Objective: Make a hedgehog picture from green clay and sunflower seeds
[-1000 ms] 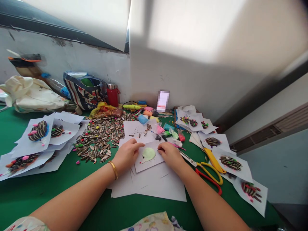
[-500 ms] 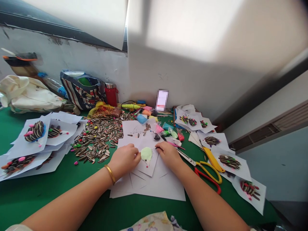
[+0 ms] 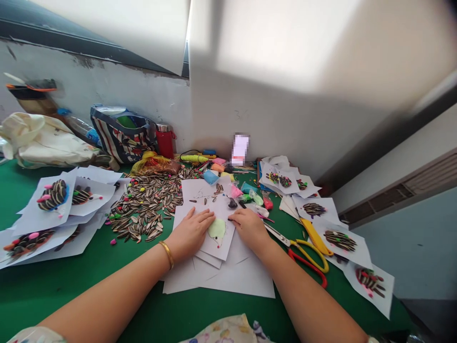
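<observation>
A card [image 3: 210, 245] lies on paper sheets [image 3: 246, 278] between the left hand [image 3: 191, 233] and right hand [image 3: 250, 229]. Seeds [image 3: 152, 197] lie behind, to the left; scissors [image 3: 287, 242], to the right. A bottle [image 3: 164, 144] stands behind the seeds.

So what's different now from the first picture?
The card with the green hedgehog turned anticlockwise: the hedgehog faced left, now it faces down. The left hand stretched out flat, fingers over the card. The right hand stayed by the card's right side. The scissors and seeds didn't move.
</observation>
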The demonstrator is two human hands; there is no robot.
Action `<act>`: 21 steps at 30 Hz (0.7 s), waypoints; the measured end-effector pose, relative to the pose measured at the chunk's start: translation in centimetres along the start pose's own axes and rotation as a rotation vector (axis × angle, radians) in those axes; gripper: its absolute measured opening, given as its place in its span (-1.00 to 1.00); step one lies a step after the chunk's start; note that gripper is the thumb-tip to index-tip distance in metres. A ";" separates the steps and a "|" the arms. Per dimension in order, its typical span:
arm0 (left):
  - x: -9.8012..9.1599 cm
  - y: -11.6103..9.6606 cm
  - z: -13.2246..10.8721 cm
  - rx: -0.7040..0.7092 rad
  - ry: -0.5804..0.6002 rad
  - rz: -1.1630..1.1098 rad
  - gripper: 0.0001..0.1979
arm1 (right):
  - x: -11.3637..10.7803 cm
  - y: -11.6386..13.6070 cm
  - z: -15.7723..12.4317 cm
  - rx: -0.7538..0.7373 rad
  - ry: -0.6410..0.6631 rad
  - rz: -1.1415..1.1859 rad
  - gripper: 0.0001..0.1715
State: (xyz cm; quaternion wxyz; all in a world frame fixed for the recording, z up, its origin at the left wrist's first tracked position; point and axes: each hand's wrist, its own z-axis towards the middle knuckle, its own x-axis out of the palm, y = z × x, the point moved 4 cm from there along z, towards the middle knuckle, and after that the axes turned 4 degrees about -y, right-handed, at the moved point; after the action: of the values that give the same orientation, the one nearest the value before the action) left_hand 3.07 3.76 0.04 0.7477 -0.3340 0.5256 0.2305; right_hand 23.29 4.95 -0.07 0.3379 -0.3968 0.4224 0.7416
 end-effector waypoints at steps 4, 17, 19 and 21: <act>-0.1 -0.2 0.1 -0.029 0.011 -0.002 -0.48 | -1.0 0.7 -1.0 -0.047 0.116 -0.093 -0.65; 0.0 -0.1 0.1 -0.023 -0.007 -0.018 -0.48 | -1.8 2.1 -1.7 -0.002 0.257 -0.260 -0.42; 0.0 -0.1 0.1 -0.027 0.000 -0.015 -0.48 | -1.9 2.2 -1.7 0.004 0.244 -0.270 -0.41; 0.1 0.0 0.1 -0.029 -0.004 -0.014 -0.47 | -1.7 2.3 -1.6 0.018 0.236 -0.272 -0.37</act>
State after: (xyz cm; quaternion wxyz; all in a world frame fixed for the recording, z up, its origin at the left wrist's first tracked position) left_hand 3.15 3.78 -0.02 0.7455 -0.3481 0.5182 0.2336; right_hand 22.61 2.29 1.69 0.3866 -0.5315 0.4081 0.6336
